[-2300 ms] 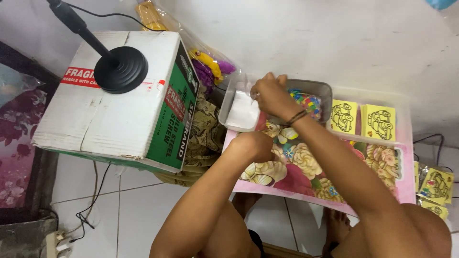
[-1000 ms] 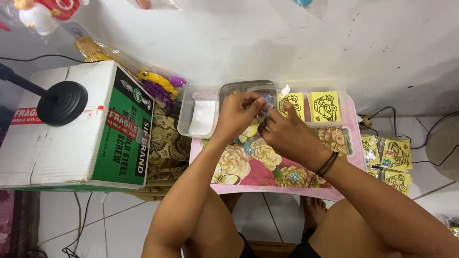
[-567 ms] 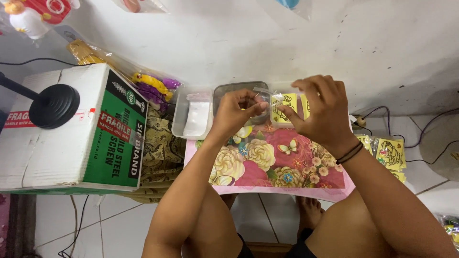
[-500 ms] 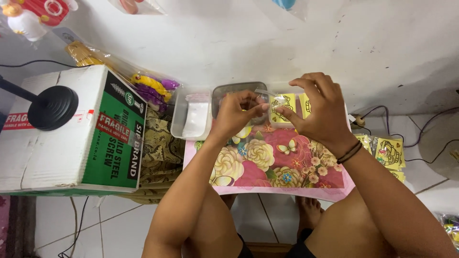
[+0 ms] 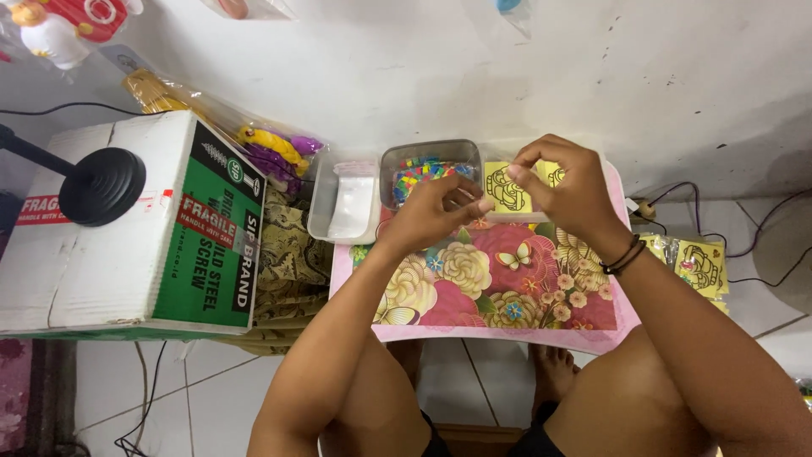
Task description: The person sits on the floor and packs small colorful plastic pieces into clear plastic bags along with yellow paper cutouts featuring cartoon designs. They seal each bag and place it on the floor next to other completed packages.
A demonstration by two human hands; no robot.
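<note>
Floral table (image 5: 474, 288), left hand (image 5: 436, 211), right hand (image 5: 567, 182), yellow card (image 5: 506, 188)

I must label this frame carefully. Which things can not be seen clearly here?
- Head view: whatever the left hand pinches is too small to tell.
- Right hand covers part of the yellow cards.
- Grey tray: colourful contents too small to identify.

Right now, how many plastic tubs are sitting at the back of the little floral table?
2. A clear tub with white contents sits at the table's left back corner. A grey tub of colourful small pieces sits beside it, just behind the left hand. Hands may hide others.
</note>
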